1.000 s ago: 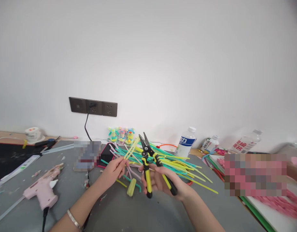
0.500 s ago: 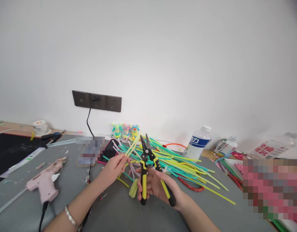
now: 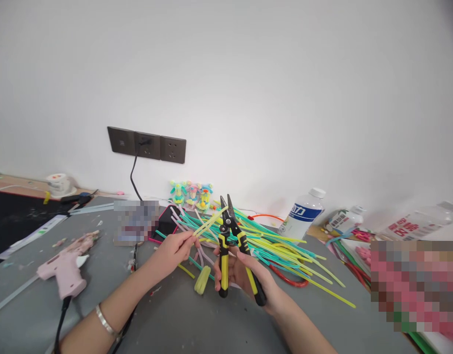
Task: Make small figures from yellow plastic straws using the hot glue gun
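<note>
Near the middle of the grey desk [image 3: 182, 319], the left hand [image 3: 172, 248] pinches a yellow pipe cleaner [image 3: 210, 223], now tilted flatter than a second ago so its far tip meets the open blades. The right hand [image 3: 244, 273] grips the yellow-handled cutters [image 3: 229, 246], handles spread; a cut looks close. Loose stems [image 3: 285, 248] crowd the far right, a pink glue gun [image 3: 66, 268] lies well left, and the near edge stays free.

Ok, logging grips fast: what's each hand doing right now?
Left hand: closed, pinching yellow pipe cleaners.
Right hand: closed around the handles of the yellow-and-black cutters, blades apart.
</note>
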A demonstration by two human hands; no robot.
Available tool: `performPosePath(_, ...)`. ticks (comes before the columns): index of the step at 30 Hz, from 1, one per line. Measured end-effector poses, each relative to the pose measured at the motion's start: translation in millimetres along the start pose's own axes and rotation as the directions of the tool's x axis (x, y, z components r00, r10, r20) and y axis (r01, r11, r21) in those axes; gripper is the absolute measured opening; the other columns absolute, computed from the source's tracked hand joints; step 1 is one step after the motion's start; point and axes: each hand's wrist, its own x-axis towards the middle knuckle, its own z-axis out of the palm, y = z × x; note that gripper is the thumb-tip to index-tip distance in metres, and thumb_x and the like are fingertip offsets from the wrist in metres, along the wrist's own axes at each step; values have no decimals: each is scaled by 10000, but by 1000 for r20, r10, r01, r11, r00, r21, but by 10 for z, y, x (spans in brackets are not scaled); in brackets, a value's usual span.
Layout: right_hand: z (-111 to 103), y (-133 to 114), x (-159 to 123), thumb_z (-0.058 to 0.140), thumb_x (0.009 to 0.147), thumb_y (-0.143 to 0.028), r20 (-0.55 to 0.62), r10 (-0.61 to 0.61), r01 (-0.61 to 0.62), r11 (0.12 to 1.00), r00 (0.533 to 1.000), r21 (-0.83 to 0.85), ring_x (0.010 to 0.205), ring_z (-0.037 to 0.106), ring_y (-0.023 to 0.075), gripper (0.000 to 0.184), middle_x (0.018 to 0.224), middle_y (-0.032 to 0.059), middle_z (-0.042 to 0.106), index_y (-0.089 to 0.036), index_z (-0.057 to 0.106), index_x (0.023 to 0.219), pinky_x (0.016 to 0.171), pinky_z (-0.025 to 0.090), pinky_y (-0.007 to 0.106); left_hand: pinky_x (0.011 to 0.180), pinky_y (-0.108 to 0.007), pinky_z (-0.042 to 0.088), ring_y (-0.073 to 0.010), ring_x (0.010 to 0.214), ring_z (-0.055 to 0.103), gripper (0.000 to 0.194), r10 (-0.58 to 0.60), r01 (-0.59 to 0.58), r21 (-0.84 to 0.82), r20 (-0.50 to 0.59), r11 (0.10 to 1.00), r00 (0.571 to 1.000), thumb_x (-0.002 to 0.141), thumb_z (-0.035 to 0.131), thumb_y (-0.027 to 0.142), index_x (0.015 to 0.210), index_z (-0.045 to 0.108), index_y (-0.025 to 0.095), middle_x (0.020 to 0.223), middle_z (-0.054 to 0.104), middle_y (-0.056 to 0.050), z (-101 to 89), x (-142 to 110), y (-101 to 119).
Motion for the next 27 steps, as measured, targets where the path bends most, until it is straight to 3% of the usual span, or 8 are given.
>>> performPosePath(6, -30, 45, -7, 617, 819, -633, -22, -10, 9, 999, 1000, -31, 605, 658, 208, 488, 755, 36, 660, -189, 542, 1005, 602, 406, 308, 501, -231, 245, -116, 503, 322, 392, 0, 2, 66, -29, 998, 1000, 975, 331, 431, 838, 586, 166, 557, 335, 60, -11, -2, 8)
performPosePath(11, -43, 84, -23, 606, 891, -507, -206, -119, 105, 991, 971, -77, 426, 501, 123, 336, 584, -42, 545, -183, 529, 938, 473, 339, 254, 494, -234, 239, -114, 485, 318, 382, -15, 17, 72, -29, 997, 999, 963, 346, 432, 811, 579, 170, 538, 335, 63, -6, -17, 7)
performPosePath(13, -96, 51, -14, 618, 887, -473, -270, -197, 178, 980, 942, -94, 422, 461, 115, 297, 569, -55, 501, -189, 532, 907, 469, 341, 255, 487, -234, 239, -114, 473, 307, 386, -26, 27, 32, -44, 999, 999, 955, 351, 451, 808, 572, 171, 520, 317, 72, -8, -10, 1)
performPosePath(15, -188, -4, -5, 616, 870, -491, -328, -289, 261, 957, 900, -127, 514, 517, 149, 313, 636, -26, 533, -192, 553, 940, 530, 399, 285, 484, -233, 254, -114, 461, 309, 394, -33, 31, -23, -64, 999, 997, 947, 357, 480, 832, 572, 171, 499, 317, 81, -14, 6, 0)
performPosePath(18, -355, -88, -26, 628, 836, -515, -455, -452, 336, 887, 767, -316, 708, 566, 206, 379, 776, 17, 577, -204, 574, 1045, 692, 454, 341, 481, -234, 294, -118, 457, 349, 418, -56, 46, -118, -84, 992, 995, 934, 381, 538, 883, 575, 171, 499, 379, 76, -22, 32, 6)
performPosePath(20, -449, -125, -66, 647, 826, -510, -514, -538, 259, 815, 668, -518, 785, 559, 223, 400, 847, 32, 588, -216, 578, 1089, 760, 450, 357, 486, -237, 332, -119, 472, 400, 441, -73, 56, -182, -85, 982, 994, 917, 407, 580, 892, 571, 171, 545, 447, 60, -26, 46, 9)
performPosePath(23, -535, -144, -123, 621, 846, -498, -500, -617, 59, 663, 608, -746, 912, 569, 255, 440, 993, 66, 616, -230, 553, 1189, 836, 440, 381, 516, -252, 391, -123, 504, 472, 474, -74, 48, -257, -91, 965, 993, 887, 444, 627, 899, 565, 169, 630, 538, 30, -24, 58, 0)
performPosePath(27, -616, -69, -125, 606, 798, -461, -395, -760, -299, 273, 516, -915, 1071, 546, 345, 604, 1136, 116, 604, -236, 496, 1347, 942, 365, 506, 531, -260, 405, -131, 517, 487, 471, -76, 49, -293, -82, 955, 994, 883, 477, 619, 985, 561, 167, 638, 578, 23, -14, 59, -11)
